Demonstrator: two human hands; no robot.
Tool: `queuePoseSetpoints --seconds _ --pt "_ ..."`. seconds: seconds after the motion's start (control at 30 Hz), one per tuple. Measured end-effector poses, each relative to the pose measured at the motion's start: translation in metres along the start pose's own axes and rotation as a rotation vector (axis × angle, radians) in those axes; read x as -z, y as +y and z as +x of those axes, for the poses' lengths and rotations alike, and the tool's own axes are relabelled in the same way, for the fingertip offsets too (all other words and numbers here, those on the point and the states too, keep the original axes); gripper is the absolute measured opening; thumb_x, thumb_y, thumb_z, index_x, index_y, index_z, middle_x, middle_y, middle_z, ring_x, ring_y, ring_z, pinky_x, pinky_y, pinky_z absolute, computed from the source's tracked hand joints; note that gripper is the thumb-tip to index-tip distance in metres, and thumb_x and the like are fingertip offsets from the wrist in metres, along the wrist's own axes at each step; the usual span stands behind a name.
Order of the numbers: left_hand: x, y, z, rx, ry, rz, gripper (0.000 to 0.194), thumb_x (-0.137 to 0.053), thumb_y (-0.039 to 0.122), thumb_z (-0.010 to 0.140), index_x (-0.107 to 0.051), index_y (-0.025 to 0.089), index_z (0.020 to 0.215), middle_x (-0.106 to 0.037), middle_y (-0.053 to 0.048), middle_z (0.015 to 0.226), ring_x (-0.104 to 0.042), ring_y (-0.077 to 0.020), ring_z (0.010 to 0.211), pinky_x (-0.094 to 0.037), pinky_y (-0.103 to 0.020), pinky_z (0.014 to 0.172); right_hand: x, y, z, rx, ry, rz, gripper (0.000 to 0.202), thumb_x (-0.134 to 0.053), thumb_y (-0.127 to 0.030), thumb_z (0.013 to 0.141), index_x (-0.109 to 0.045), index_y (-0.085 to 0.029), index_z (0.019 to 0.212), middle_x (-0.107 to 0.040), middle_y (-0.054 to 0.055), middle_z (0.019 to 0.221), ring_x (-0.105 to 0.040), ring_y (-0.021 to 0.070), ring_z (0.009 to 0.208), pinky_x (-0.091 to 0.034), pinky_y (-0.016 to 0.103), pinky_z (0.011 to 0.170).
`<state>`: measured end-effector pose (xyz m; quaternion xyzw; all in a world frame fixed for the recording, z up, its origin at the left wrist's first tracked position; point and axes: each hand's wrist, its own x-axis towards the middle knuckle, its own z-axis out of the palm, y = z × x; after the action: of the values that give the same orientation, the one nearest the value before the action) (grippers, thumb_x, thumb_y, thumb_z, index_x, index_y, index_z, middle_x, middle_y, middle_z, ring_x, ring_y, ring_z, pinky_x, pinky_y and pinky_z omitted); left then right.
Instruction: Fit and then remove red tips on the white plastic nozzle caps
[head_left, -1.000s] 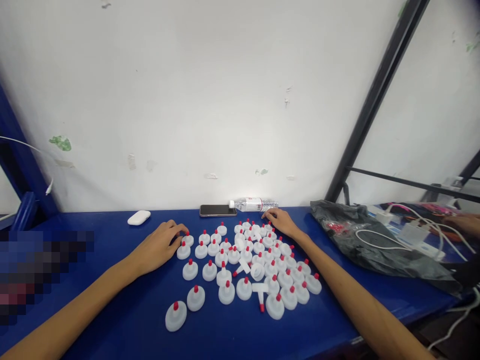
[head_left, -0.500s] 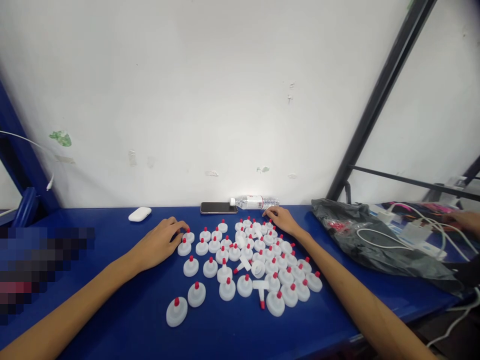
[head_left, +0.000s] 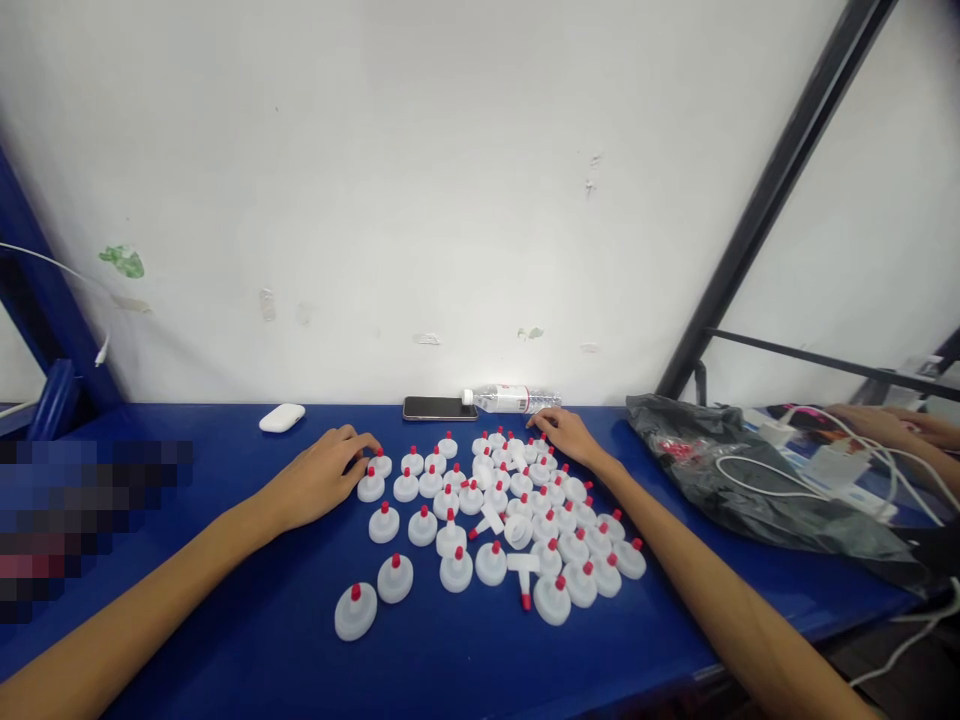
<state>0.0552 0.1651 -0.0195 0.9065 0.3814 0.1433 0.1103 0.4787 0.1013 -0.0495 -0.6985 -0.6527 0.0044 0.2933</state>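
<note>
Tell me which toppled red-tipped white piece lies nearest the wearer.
The front toppled piece, its red tip pointing toward the wearer; the next toppled piece back aims its tip leftward.

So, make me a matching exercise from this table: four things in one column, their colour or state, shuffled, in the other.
1. nozzle caps
2. phone
3. bottle
4. plastic bag

A. crumpled, dark grey
B. lying on its side, clear
C. mostly white, red-tipped
D. lying flat, black-faced

Pairs: 1-C, 2-D, 3-B, 4-A
</note>
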Motion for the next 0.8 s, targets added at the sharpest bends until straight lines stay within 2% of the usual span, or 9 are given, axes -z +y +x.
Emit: queuePoseSetpoints --seconds 0.4,0.63,0.8 --pt "-0.0065 -0.0064 0.0027 -0.017 0.048 -0.018 0.036 -0.04 0.041 0.091 -0.066 0.028 0.113 -0.062 -0.006 0.101 -0.061 -0.0268 0.096 -0.05 -0.041 0.084 -0.0006 -0.0006 -0.0002 -0.007 -0.014 0.005 0.031 -0.045 -0.028 0.091 -0.076 -0.022 0.09 -0.075 0.002 0.1 -0.067 0.0198 0.092 -0.046 0.028 0.085" --pt "-0.0049 -0.0044 0.0014 -0.005 0.017 -0.012 0.035 -0.039 0.04 0.092 -0.065 0.03 0.115 -0.062 -0.006 0.102 -0.06 -0.0273 0.101 -0.049 -0.04 0.085 -0.0017 0.0007 0.0002 -0.017 -0.031 0.012 0.031 -0.046 -0.03 0.093 -0.076 -0.023 0.092 -0.075 0.001 0.1 -0.067 0.0185 0.089 -0.046 0.026 0.08" --pt "-0.0022 -0.0008 0.0004 -0.001 0.018 -0.016 0.035 -0.04 0.041 0.091 -0.066 0.03 0.113 -0.062 -0.006 0.1 -0.06 -0.0272 0.1 -0.049 -0.039 0.083 -0.0013 0.0017 -0.0004 -0.03 -0.044 0.019 0.031 -0.046 -0.031 0.093 -0.076 -0.022 0.093 -0.076 0.002 0.092 -0.068 0.0177 0.084 -0.046 0.025 0.074"
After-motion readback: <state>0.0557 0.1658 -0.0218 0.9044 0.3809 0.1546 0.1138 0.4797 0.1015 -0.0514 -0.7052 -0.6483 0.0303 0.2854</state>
